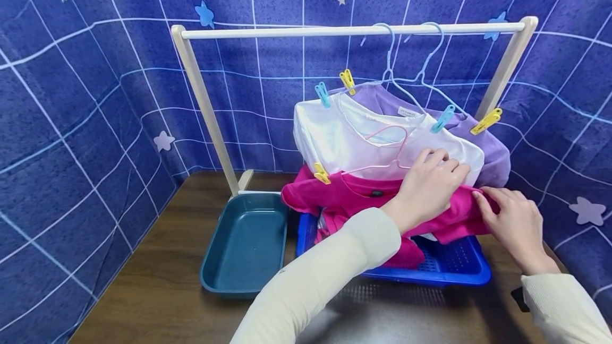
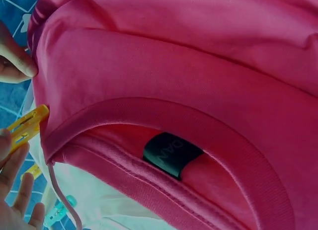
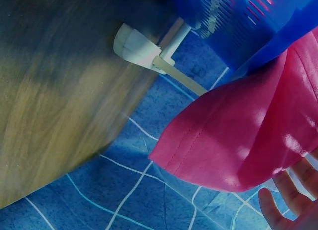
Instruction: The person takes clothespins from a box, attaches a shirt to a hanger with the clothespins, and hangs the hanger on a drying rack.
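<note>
A magenta shirt (image 1: 354,192) with a dark neck label (image 2: 171,154) is draped over a blue basket (image 1: 459,264). A pink hanger (image 1: 399,147) shows at its neckline, and a yellow clothespin (image 1: 322,173) grips its left shoulder. My left hand (image 1: 432,187) is at the other shoulder. In the left wrist view its fingers pinch a second yellow clothespin (image 2: 27,124), whose tip meets the fabric; the head view hides this clothespin. With thumb and fingers, my right hand (image 1: 513,222) pinches the shirt's right shoulder edge. The right wrist view shows its fingers beside the hanging sleeve (image 3: 223,135).
Behind, a white shirt (image 1: 325,126) with blue clothespins (image 1: 443,118) and a purple shirt (image 1: 494,147) with yellow clothespins (image 1: 486,121) hang on blue hangers from the white rack (image 1: 287,32). A teal tray (image 1: 244,248) stands left of the basket on the wooden table (image 1: 158,259).
</note>
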Tool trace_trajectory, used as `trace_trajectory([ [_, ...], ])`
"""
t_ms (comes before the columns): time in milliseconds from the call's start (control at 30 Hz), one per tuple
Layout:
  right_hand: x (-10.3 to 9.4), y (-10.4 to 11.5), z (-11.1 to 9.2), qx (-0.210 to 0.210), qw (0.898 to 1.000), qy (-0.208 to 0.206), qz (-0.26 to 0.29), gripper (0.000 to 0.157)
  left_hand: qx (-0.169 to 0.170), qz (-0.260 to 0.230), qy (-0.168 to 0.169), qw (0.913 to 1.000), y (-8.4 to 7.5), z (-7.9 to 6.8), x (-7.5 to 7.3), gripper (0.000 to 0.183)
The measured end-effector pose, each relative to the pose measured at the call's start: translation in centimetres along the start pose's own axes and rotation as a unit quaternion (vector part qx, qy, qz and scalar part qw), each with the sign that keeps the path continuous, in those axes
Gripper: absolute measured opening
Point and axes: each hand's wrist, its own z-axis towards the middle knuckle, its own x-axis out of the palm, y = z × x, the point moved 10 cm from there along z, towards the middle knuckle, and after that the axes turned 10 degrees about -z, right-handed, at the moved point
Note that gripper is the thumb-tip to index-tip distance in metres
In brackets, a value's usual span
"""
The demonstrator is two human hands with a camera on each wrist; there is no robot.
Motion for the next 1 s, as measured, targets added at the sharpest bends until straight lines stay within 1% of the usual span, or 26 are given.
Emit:
trace_trajectory([
  [200, 0.0, -0.1, -0.1, 0.0, 1.0, 0.003, 0.002, 0.022, -0.014, -0.005, 0.03, 0.9994, 0.1, 0.4, 0.8, 0.03],
  [467, -0.1, -0.1, -0.1, -0.001, 1.0, -0.003, 0.003, 0.02, -0.033, -0.005, 0.074, 0.9967, 0.2, 0.5, 1.4, 0.037],
  [567, 0.0, 0.0, -0.1, -0.001, 1.0, -0.002, 0.003, 0.02, -0.04, -0.011, 0.08, 0.9959, 0.3, 0.4, 1.6, 0.038],
  [767, 0.0, -0.1, 0.0, 0.001, 1.0, -0.002, 0.001, 0.021, -0.046, -0.015, 0.052, 0.9975, 0.7, -0.2, 1.7, 0.028],
  [1000, 0.0, 0.0, 0.0, -0.001, 1.0, -0.007, -0.001, 0.022, -0.04, -0.01, 0.017, 0.999, 1.3, -1.4, 0.9, 0.033],
])
